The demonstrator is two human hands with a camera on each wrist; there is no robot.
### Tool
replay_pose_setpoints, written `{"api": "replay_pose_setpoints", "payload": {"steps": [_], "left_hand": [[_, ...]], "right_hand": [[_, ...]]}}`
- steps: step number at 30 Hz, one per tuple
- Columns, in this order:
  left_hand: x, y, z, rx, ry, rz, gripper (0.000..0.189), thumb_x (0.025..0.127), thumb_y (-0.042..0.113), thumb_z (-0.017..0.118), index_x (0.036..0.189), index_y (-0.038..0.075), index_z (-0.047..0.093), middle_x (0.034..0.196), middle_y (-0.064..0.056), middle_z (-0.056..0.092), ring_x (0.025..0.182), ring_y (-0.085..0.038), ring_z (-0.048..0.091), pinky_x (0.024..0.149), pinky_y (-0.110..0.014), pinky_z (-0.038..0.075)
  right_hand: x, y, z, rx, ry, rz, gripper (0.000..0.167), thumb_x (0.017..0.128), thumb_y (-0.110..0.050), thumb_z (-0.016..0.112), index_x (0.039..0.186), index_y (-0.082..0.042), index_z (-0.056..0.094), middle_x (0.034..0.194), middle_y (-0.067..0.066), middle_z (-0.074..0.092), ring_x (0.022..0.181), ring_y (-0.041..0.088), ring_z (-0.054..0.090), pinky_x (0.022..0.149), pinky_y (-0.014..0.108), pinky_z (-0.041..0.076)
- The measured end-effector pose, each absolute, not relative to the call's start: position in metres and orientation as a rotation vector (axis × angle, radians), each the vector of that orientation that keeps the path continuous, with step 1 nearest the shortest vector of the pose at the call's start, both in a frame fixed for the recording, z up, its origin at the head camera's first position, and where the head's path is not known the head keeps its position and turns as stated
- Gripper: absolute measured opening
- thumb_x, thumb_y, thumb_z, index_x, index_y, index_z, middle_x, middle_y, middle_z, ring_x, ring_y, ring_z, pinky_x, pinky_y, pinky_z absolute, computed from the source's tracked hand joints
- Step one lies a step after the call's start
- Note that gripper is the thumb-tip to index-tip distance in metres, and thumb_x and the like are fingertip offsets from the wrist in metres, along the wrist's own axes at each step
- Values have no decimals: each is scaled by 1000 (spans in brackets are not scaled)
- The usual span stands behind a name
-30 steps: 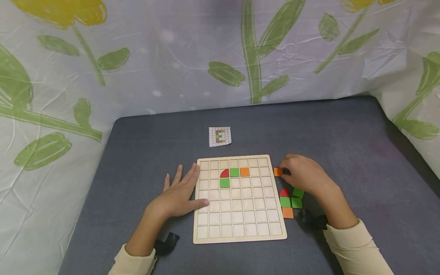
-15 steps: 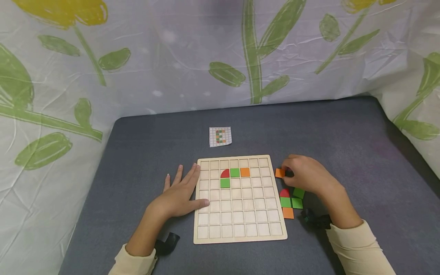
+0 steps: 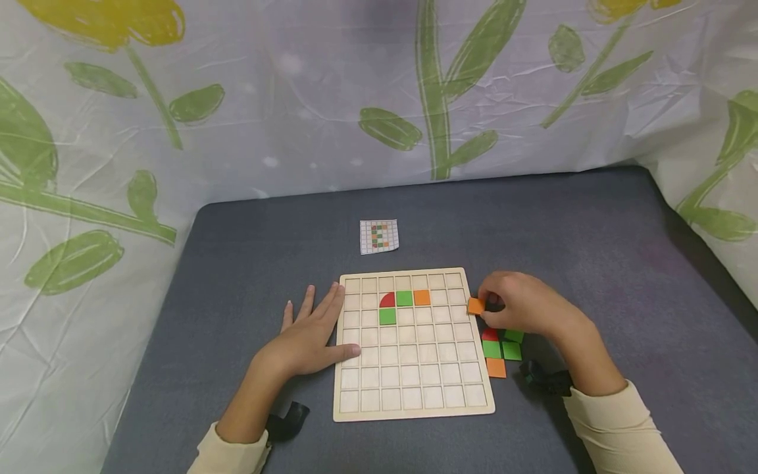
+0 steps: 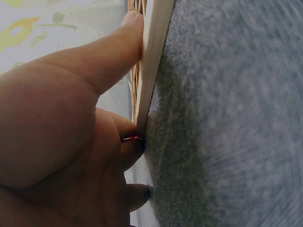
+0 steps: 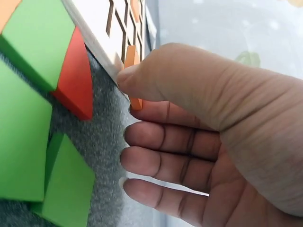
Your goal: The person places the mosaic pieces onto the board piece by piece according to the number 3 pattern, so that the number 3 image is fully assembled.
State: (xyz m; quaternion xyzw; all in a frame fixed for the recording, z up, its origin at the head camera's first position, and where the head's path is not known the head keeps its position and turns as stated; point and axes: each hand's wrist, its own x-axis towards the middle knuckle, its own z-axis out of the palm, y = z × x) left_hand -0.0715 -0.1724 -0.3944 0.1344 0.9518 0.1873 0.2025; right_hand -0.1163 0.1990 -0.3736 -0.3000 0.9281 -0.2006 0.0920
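Newly, the pinched orange tile (image 3: 475, 306) overlaps the board (image 3: 408, 354).

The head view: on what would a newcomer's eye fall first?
Probably on the pale wooden grid board, lower middle on the dark table, with four coloured pieces set in its far half. Next, perhaps, on the orange tile that the right hand pinches at the board's right edge. The large yellow flower at the top left, on the cloth behind the table, also stands out.

Loose red tile (image 3: 490, 335) partly behind right hand (image 3: 526, 303)
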Motion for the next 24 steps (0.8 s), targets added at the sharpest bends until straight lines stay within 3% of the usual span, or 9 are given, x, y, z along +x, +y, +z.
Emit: {"api": "replay_pose_setpoints", "payload": {"steps": [24], "left_hand": [[-71,-171,-392,367,2663,516,107,87,55,71,162,10,9,167,-9,8,150,-42,-7,111,-70,-6]], "right_hand": [[-102,165,-379,-1054,2643,-674,15,75,-5,73,85,-14,67,71,-7,50,65,4,44,59,24,38]]}}
